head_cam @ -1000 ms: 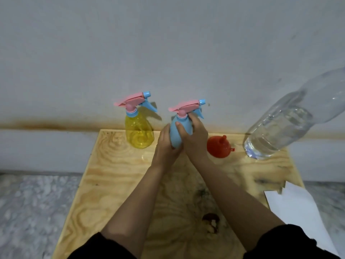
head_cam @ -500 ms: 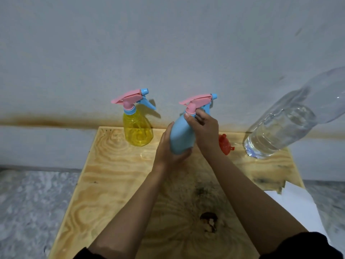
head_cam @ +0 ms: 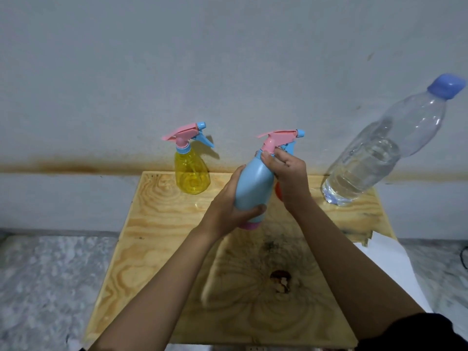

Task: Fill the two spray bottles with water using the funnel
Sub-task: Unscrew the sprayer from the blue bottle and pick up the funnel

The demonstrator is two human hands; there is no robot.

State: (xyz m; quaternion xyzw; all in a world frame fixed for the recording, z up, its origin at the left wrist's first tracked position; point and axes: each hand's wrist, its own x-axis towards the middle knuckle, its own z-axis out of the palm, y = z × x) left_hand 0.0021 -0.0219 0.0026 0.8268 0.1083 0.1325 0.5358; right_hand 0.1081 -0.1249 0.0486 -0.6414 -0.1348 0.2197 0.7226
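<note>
Light is dim and flat, with a cool grey cast over the wall [head_cam: 228,59]; the yellow spray bottle [head_cam: 192,173] throws only a faint, soft shadow onto the wall just right of it. Wide-angle distortion is strong well right of that bottle, where the water bottle [head_cam: 374,153] leans steeply outward (its cap looks smeared). Detail is soft throughout.

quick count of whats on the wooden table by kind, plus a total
spray bottles: 2, the yellow spray bottle and the blue spray bottle held in both hands
water bottle: 1
funnel: 1, red, mostly hidden
total: 4
</note>
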